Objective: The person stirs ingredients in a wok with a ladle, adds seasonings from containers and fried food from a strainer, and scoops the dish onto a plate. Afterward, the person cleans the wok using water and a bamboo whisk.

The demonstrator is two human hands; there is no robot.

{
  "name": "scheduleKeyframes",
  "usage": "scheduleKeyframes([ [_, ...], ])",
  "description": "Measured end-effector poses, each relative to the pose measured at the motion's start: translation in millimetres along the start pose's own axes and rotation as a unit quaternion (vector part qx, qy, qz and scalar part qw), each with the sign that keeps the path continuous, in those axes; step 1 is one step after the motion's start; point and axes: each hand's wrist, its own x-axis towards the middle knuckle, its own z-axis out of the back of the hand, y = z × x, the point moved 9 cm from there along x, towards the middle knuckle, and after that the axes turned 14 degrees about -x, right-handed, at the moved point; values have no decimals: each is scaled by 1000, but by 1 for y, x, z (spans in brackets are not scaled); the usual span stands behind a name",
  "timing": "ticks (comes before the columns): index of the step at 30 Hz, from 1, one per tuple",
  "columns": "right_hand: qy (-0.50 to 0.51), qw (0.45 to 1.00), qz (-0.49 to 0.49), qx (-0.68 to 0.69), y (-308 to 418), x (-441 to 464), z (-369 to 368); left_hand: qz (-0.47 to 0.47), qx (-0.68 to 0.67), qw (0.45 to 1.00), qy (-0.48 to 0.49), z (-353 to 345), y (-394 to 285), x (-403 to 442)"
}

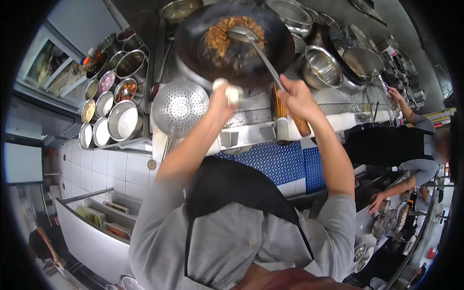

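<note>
The right hand (pixel 298 99) is curled firmly around the long grey metal ladle with a brown wooden grip end (pixel 265 59), its fingers wrapped near where metal meets wood. The left hand (pixel 223 104) is bunched around a crumpled white cloth (pixel 234 94) at the near rim of the large round black metal wok (pixel 188 53); blur hides whether it pinches the rim through it. The cloth looks soft and light, easily squashed to make a pad. The ladle should be stiff and bowl-heavy, steadiest when held far back, by the wood. Its bowl rests among glossy brown pieces of food (pixel 220 36) inside the wok, which look soft, oily and slippery, better scooped than pinched. The wok itself is probably heavy and hot, best taken by its near edge through the cloth. Beside the wok lies a round perforated silver metal strainer (pixel 181 107).
</note>
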Motion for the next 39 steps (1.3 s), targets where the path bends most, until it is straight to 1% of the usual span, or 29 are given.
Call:
scheduleKeyframes([
  [1, 23, 1000, -3, 11, 7, -11, 5, 18, 8, 1000, -14, 2, 4, -29],
  [3, 53, 995, -83, 17, 11, -35, 26, 93, 51, 994, 0, -22, 2, -68],
  [4, 74, 992, -96, 29, 14, -38, 31, 83, -2, 996, -36, -24, -2, -56],
  [5, 95, 989, -110, 40, 15, -37, 32, 91, -6, 996, 3, -37, -12, -33],
  [6, 103, 988, -105, 56, 18, -31, 28, 106, -16, 994, 19, -49, -20, -11],
  [7, 88, 990, -89, 57, 20, -19, 24, 121, -26, 992, 38, -56, -21, 2],
  [10, 32, 997, -38, 50, -5, 15, -14, 32, -44, 998, -33, -19, -9, 28],
  [11, 6, 999, -22, 39, -11, 19, -19, 32, -55, 998, 20, -8, 2, 28],
  [12, 13, 995, -24, 98, -5, 3, -16, 31, -31, 999, 3, 1, 9, 1],
  [13, 4, 992, -32, 125, -2, -16, -7, 30, -8, 999, -16, 2, 10, -19],
  [15, 16, 979, -110, 171, -1, -50, 7, 58, -30, 998, -7, -13, 1, -21],
  [16, 10, 974, -113, 195, -5, -56, 6, 77, -42, 996, -14, -12, 2, -27],
  [17, 1, 970, -110, 217, -6, -59, 8, 86, -12, 996, -30, -30, -11, -29],
  [19, -8, 954, -121, 276, -5, -60, 12, 79, -14, 997, 15, -37, -28, 3],
  [22, -46, 933, -154, 321, -15, -62, 31, 62, 66, 996, 24, -22, -36, 7],
  [23, -48, 928, -161, 332, -16, -67, 38, 22, 120, 992, 11, -13, -37, 1],
  [25, -89, 916, -193, 341, -17, -83, 52, -56, 197, 979, -17, 2, -32, -19],
  [27, -76, 915, -203, 340, -21, -83, 51, -164, 219, 961, 31, 7, -27, -33],
  [29, -64, 909, -205, 357, -21, -78, 36, -221, 267, 937, 36, 25, -33, -23],
  [30, -49, 898, -224, 375, -13, -77, 18, -194, 266, 943, 45, 10, -39, -30],
  [31, 27, 859, -184, 478, -2, -66, -12, -212, 252, 944, 14, -1, -49, -39],
  [32, -4, 843, -154, 516, 12, -63, -31, -178, 248, 952, 6, -19, -53, -46],
  [33, 40, 777, -134, 614, 24, -59, -52, -148, 242, 959, -8, -25, -60, -44],
  [34, 54, 727, -117, 674, 27, -52, -67, -109, 252, 962, -8, -16, -64, -26],
  [35, 82, 679, -126, 719, 27, -57, -78, -70, 262, 962, -10, -13, -66, -20],
  [36, 109, 625, -135, 762, 28, -67, -90, -3, 224, 974, 32, -12, -61, -20],
  [37, 134, 567, -140, 801, 31, -74, -101, 30, 184, 982, 34, -6, -58, -21],
  [38, 159, 577, -105, 794, 25, -83, -107, 62, 142, 987, 40, -5, -53, -25],
  [39, 158, 626, -104, 756, 10, -91, -112, 95, 98, 990, 44, -3, -46, -29],
])
